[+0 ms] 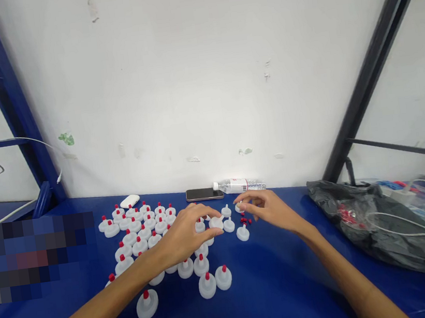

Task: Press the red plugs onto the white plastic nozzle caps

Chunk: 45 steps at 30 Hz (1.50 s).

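Note:
My left hand (194, 229) is closed, thumb and fingers gripping the edge of a white nozzle cap (216, 223) that has no red tip and is tilted to the right. To its right, my right hand (264, 207) has thumb and forefinger drawn together beside another white cap; whatever is between the fingertips is too small to make out. Small red tips (244, 221) lie loose below that hand. Bare white caps (242, 233) stand close by. Many white caps with red tips (146, 304) stand upright around and left of my left hand, some hidden by my forearm.
A phone (204, 194) and a clear bottle (239, 185) lie along the wall, with a white oval object (130, 201) farther left. At right sits a dark plastic bag (395, 239) with red pieces and cables. Metal posts (373, 70) rise on both sides of the blue table (277, 296).

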Motion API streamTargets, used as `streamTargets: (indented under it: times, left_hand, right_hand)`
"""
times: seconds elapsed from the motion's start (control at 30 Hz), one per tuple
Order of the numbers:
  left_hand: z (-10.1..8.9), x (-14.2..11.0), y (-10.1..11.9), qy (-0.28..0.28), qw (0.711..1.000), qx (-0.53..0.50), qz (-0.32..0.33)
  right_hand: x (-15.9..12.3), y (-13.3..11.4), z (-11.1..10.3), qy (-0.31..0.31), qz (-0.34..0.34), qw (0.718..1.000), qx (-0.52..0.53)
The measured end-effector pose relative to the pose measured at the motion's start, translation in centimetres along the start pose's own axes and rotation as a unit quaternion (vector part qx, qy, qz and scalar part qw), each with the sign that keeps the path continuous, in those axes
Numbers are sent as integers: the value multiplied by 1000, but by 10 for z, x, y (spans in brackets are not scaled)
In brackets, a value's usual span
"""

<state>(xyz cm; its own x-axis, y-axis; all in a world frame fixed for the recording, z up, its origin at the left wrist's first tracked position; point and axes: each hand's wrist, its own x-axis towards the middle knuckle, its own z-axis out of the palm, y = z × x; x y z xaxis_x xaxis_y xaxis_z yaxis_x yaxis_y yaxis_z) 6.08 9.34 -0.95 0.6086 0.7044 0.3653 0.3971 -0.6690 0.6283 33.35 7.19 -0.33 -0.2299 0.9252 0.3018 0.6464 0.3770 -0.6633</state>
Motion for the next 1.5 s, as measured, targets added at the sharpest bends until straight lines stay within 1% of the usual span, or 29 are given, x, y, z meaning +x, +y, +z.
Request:
streamTargets:
  times: [0.07, 0.1, 0.23, 0.33, 0.4, 0.47, 0.5, 0.57, 0.63, 0.7, 0.77, 0.87, 0.9, 0.97, 1.1, 1.17, 1.23, 1.3, 1.4, 1.5]
  left_hand:
    - [0, 1, 1, 4, 1000, 0, -3]
    - [1, 1, 2, 4, 1000, -1, -3]
    - [4, -1, 2, -3, 1000, -4, 6]
    - [6, -4, 2, -6, 1000, 10, 11]
    - [6, -5, 3, 2, 1000, 28, 13]
    - [4, -5, 5, 8, 999, 43, 17]
    - [3, -6, 7, 2, 999, 48, 22]
    - [1, -8, 11, -32, 997, 52, 41]
    - [-1, -11, 14, -81, 993, 51, 62]
    - [-2, -15, 17, -123, 988, 51, 77]
    - [-2, -18, 19, -152, 983, 51, 86]
    - [1, -18, 17, -172, 979, 44, 96]
    - [2, -17, 16, -168, 980, 41, 97]
    - [5, -14, 12, -141, 985, 35, 94]
    - [8, -7, 5, -50, 995, 16, 81]
    - [8, -5, 4, -16, 997, 5, 70]
    - [8, -5, 6, 6, 998, -3, 59]
    - [8, -6, 10, 19, 998, -8, 52]
    - [10, -9, 13, 30, 999, -11, 40]
    - [13, -10, 11, 30, 999, -17, 30]
  right_hand:
    - [-2, -13, 9, -30, -2, 994, 102]
    - [-2, -18, 14, -44, -4, 991, 128]
    - [-3, -26, 30, -69, -21, 987, 144]
    - [-3, -24, 31, -61, -24, 992, 111]
    - [-3, -20, 28, -56, -34, 997, 50]
    - [-3, -16, 25, -72, -39, 996, -17]
    - [-3, -14, 24, -89, -38, 994, -44]
    - [-2, -12, 23, -119, -35, 989, -75]
    - [-2, -11, 23, -125, -36, 988, -86]
    - [-2, -13, 22, -110, -38, 990, -85]
    - [-2, -15, 22, -80, -44, 992, -88]
    - [-3, -17, 21, -45, -55, 994, -87]
    - [-4, -18, 22, -42, -57, 994, -79]
    - [-5, -21, 23, -54, -62, 995, -52]
    - [-7, -29, 29, -114, -60, 991, 19]
    - [-7, -32, 32, -131, -50, 989, 40]
    - [-7, -32, 34, -120, -46, 991, 44]
    - [-6, -31, 35, -91, -45, 994, 44]
    - [-5, -30, 35, -44, -38, 997, 43]
    - [-6, -31, 33, -24, -33, 998, 50]
